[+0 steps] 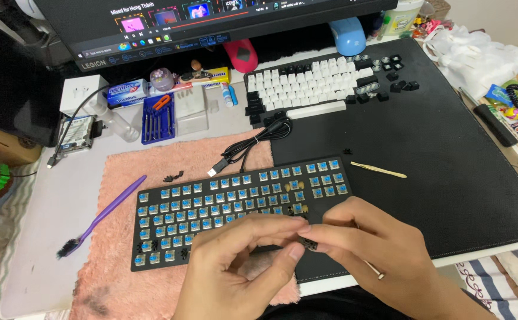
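both hands meet low over the stripped keyboard, pinching one small black part, probably a switch. the left hand grips it by thumb and forefinger; the right hand closes on it too, a thin stick tucked under. best to hold it steady above the pink mat, wrists bent inward.

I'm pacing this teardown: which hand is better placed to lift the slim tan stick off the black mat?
Probably the right hand: the slim tan stick lies on the black desk mat on its side. However, both it and the left hand pinch a small black switch.
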